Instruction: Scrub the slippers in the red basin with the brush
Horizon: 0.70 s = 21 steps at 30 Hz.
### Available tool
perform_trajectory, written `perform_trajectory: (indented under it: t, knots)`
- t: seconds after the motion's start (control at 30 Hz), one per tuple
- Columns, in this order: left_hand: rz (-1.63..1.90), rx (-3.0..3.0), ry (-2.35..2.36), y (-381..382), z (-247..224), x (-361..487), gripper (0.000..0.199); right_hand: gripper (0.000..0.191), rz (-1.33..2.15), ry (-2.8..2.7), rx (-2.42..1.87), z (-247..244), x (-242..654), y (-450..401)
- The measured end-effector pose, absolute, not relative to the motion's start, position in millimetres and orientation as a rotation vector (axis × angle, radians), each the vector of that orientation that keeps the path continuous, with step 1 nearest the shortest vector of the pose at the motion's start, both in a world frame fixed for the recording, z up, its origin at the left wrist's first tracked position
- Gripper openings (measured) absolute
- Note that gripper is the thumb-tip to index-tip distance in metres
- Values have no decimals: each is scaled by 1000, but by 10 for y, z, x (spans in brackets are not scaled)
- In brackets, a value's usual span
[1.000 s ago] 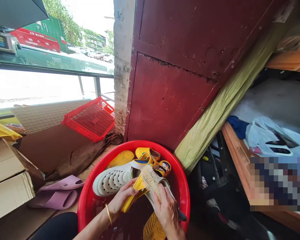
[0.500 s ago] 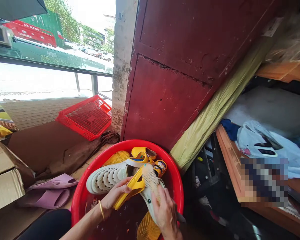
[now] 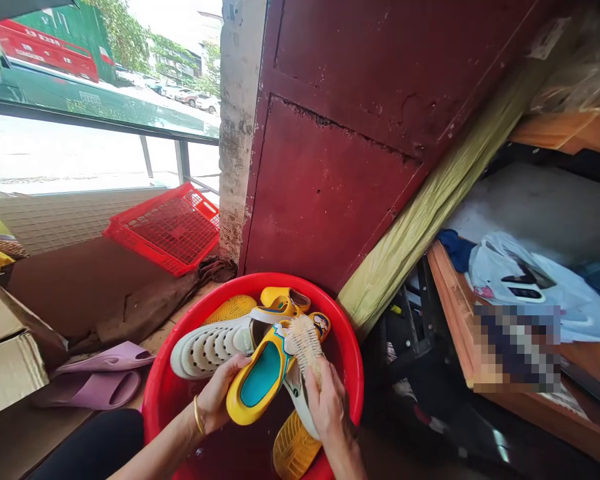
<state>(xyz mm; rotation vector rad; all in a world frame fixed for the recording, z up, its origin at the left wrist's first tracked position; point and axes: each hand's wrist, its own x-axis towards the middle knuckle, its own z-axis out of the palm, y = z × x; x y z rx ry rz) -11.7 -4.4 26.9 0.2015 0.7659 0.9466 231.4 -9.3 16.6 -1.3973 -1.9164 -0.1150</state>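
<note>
The person's left hand (image 3: 220, 395) is clamped on a yellow shoe (image 3: 259, 379) with a teal insole above the red tub (image 3: 280, 279), and the right hand (image 3: 329, 403) closes around a brush (image 3: 306, 341), its bristles at the shoe's toe, toward one o'clock. In the tub, a yellow sole (image 3: 296, 445) lies at five o'clock and a white shoe (image 3: 213, 347) at ten. Beyond, a red crate (image 3: 173, 230) slants at eleven.

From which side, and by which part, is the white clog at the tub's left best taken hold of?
The white clog is probably best held by its rounded toe, from above left: the toe lies uncovered near the wall of the red tub, while the held yellow clog crowds the open heel end.
</note>
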Motion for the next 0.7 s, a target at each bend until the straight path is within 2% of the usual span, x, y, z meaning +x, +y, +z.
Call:
perform_trajectory:
  t: [0.1,0.3,0.43,0.6,0.7]
  knots:
    - [981,207,749,-41,261,-84,48,44,-99,-1848,-1526,166,2405,-59]
    - [1014,241,715,-46,265,-14,52,43,-8,-1956,-1394,125,2328,-103]
    - [1013,309,832,-57,284,24,55,40,-62,-1924,-1531,189,2283,-81]
    - [921,174,882,-99,327,32,42,36,-99,-1979,-1335,178,2167,-153]
    - [862,120,871,-130,365,30,37,35,-179,-1961,-1426,189,2152,-130]
